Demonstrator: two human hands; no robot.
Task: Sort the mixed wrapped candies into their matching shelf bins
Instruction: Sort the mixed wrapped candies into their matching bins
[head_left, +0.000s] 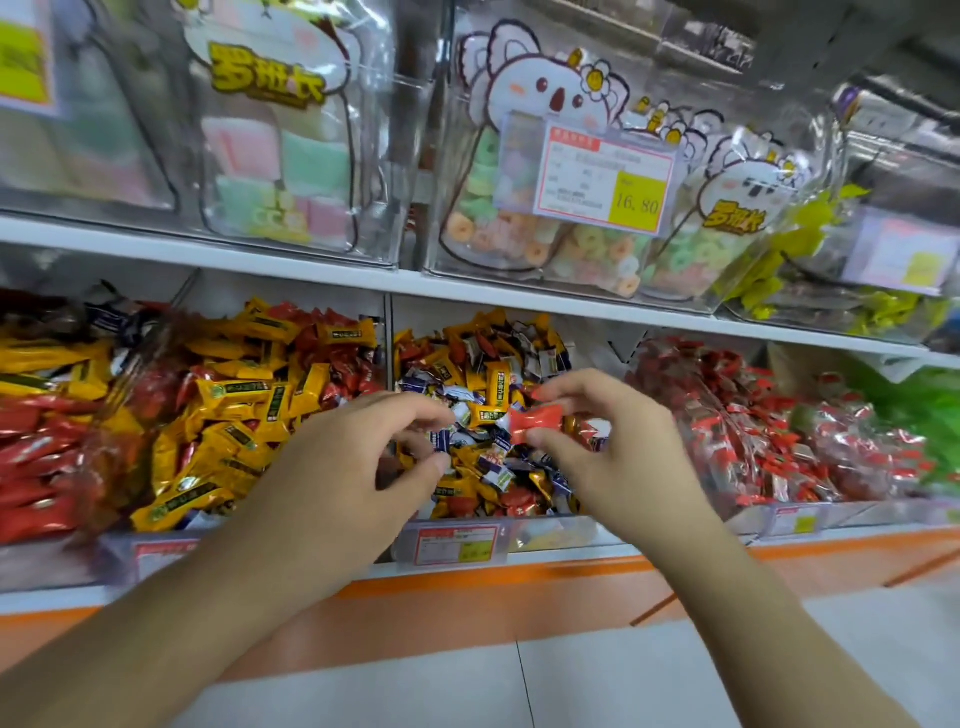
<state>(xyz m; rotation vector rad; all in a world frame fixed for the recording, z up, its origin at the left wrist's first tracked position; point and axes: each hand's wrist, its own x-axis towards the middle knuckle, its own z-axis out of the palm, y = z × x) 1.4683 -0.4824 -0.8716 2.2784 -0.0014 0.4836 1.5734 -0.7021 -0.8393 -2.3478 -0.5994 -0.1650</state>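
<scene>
Both hands hover over the middle bin (457, 545), which is heaped with mixed yellow, red, and white-and-blue wrapped candies (483, 374). My right hand (613, 457) pinches a red wrapped candy (535, 421) between thumb and fingers just above the heap. My left hand (353, 462) has its fingers curled, with thumb and fingertips down among the candies; whether it holds one I cannot tell. The left bin holds long yellow bars (234, 415) and red bars (36, 467). The right bin holds small red-and-clear wrapped candies (769, 441).
A white shelf board (311, 270) runs above the bins, carrying clear koala-printed bags of pastel sweets (280, 156) and ring candies (545, 244) with a price tag (602, 176). Price labels front the bins. An orange base strip (493, 597) meets the pale tiled floor.
</scene>
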